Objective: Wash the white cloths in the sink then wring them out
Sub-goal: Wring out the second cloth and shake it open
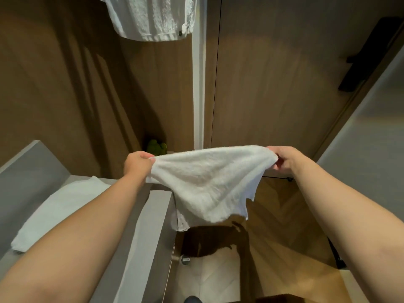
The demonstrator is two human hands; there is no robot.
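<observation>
A white cloth (209, 182) hangs spread out in the air between my two hands, past the end of a grey counter (153, 215). My left hand (137, 164) pinches its left top corner and my right hand (284, 159) pinches its right top corner. The cloth sags in the middle and its ragged lower edge hangs free. A second white cloth (63, 208) lies flat on the counter at the left, partly hidden by my left forearm. No sink is in view.
A white towel (153, 18) hangs from above at the top. Brown wood panels and a door with a black handle (371, 57) stand ahead. A green object (156, 147) sits in the corner. Wood floor lies below on the right.
</observation>
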